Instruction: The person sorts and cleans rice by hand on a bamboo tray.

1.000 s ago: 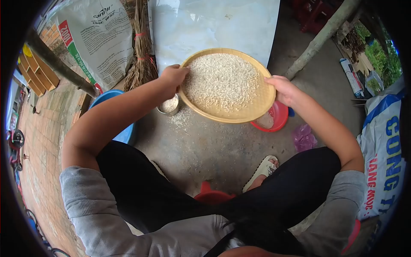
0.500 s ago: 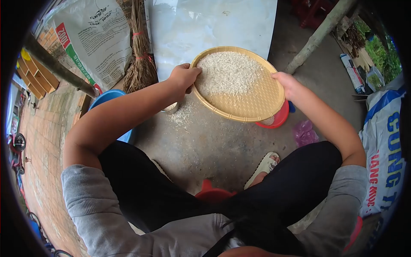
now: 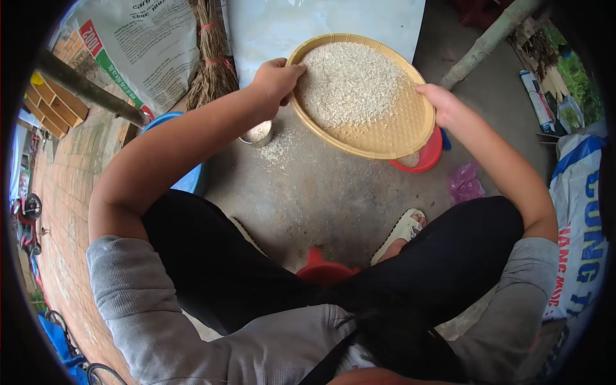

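A round, woven bamboo winnowing tray is held up in front of me over the concrete floor. White rice grains cover its far and left part, while the weave shows bare along the near right. My left hand grips the left rim, thumb on top and fingers curled beneath. On the opposite rim my right hand is closed, its fingers mostly hidden under the edge. Partly beneath the tray, a red bowl stands on the floor. Near my left forearm sits a small metal tin with grain in it.
Spilled grains lie beside the tin. A blue basin is behind my left arm, and a straw broom leans beyond it. A purple plastic bag lies right. Wooden poles and a printed sack flank the space.
The tray and both hands have moved up and away from me in view. The rice has spread somewhat toward the near side. More of the tin and red bowl now shows.
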Demonstrator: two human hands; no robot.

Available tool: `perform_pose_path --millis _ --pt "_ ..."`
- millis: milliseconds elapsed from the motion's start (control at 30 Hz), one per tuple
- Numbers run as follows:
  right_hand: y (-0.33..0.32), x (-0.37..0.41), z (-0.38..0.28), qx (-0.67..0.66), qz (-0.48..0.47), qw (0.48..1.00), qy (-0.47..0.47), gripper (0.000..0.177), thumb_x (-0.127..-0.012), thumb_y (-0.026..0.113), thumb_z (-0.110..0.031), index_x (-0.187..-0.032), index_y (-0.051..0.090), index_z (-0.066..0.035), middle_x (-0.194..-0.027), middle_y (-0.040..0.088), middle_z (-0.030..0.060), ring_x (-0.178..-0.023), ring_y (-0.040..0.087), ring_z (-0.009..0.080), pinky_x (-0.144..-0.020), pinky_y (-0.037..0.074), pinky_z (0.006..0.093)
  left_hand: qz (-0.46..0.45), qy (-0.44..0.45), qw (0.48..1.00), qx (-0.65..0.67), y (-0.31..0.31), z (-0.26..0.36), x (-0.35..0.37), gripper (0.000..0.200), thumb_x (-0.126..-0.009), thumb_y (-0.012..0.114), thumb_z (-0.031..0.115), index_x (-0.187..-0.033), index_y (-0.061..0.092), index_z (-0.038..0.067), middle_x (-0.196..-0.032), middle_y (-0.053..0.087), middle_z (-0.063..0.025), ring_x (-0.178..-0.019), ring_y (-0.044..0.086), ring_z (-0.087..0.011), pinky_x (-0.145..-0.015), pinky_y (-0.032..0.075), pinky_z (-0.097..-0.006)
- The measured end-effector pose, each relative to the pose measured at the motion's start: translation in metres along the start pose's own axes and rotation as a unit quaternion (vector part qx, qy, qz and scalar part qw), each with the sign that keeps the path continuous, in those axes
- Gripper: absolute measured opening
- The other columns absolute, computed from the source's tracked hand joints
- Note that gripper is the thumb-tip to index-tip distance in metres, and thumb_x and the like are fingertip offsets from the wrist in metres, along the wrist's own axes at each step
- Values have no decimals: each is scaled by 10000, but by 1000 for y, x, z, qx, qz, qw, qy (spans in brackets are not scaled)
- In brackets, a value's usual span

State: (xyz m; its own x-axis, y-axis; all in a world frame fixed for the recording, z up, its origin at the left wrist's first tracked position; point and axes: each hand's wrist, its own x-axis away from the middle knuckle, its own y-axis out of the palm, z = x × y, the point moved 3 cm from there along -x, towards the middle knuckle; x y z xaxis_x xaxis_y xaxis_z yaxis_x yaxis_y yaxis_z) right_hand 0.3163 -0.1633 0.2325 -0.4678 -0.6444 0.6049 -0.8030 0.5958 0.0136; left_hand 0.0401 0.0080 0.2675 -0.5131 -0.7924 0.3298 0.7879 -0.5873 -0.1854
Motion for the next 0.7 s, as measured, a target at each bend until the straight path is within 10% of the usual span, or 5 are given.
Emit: perform_pose_path --millis 300,467,700 --pt "34 39 -11 76 -50 989 -115 278 -904 542 -189 -1087 543 21 -1051 619 128 -937 611 220 -849 478 369 20 -23 997 76 -38 -7 -14 312 -905 555 216 -1114 526 -14 -904 603 -120 -734 640 -210 -630 575 -341" --pt "2 5 2 -34 -36 998 40 330 -904 507 -150 -1145 522 75 -1122 600 181 -1026 604 262 -867 503 401 -21 -57 997 47 -4 -9 0 244 -887 586 238 -1009 556 29 -738 539 -49 -557 518 -141 -486 466 -261" --pt "54 66 -17 69 -57 981 -170 286 -881 590 -222 -1038 555 14 -1031 606 104 -950 590 205 -898 443 359 25 -32 997 63 -51 -15 -27 346 -909 552 263 -1095 534 -28 -882 612 -142 -680 655 -235 -615 581 -374"
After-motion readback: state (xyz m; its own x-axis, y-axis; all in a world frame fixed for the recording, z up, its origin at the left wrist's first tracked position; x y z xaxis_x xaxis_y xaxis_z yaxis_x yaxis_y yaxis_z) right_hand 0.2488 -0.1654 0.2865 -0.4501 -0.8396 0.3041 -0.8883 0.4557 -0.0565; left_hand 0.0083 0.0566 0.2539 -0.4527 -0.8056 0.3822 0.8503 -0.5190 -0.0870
